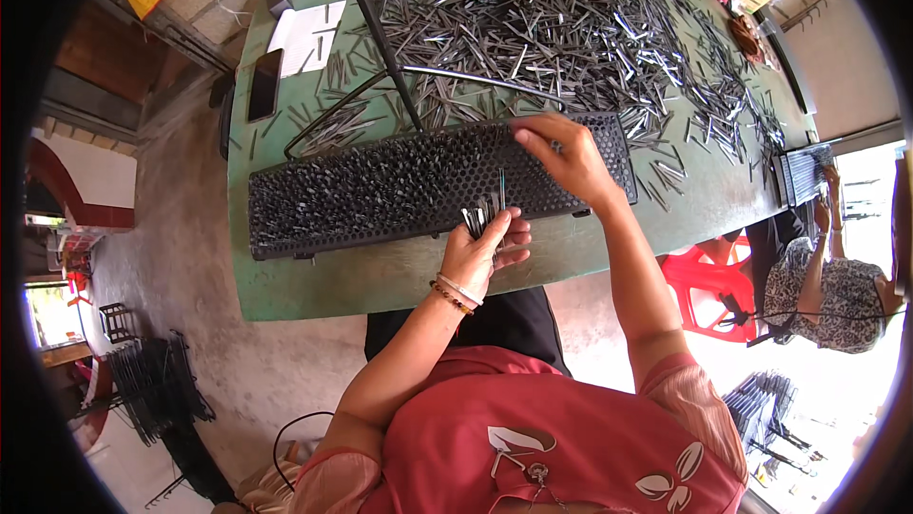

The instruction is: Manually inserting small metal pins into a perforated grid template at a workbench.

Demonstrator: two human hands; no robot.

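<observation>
A green table (328, 290) takes up most of the view, its rounded near edge curving in front of the person's lap and its far edge cut off at the top. A broad heap of dark metal strips (533, 29) covers the far half, thinning to scattered pieces at the right. Near the front edge lies a long black perforated board (471, 148), with a band of green tabletop between it and the table's near edge; its left part is packed with upright strips, while bare holes show toward the right. A black frame (376, 24) crosses behind the board, its upper end out of view. At the right, a co-worker (827, 295) is partly lost in glare beside a red chair (709, 290). The right hand (571, 157) is over the board's right part, thumb and forefinger close together; whether they pinch a strip cannot be told. The left hand (482, 250), at the board's near edge, grips a small bundle of strips (478, 219) pointing up from its thumb and fingers; the palm hides their lower ends, and their number is hard to make out.
</observation>
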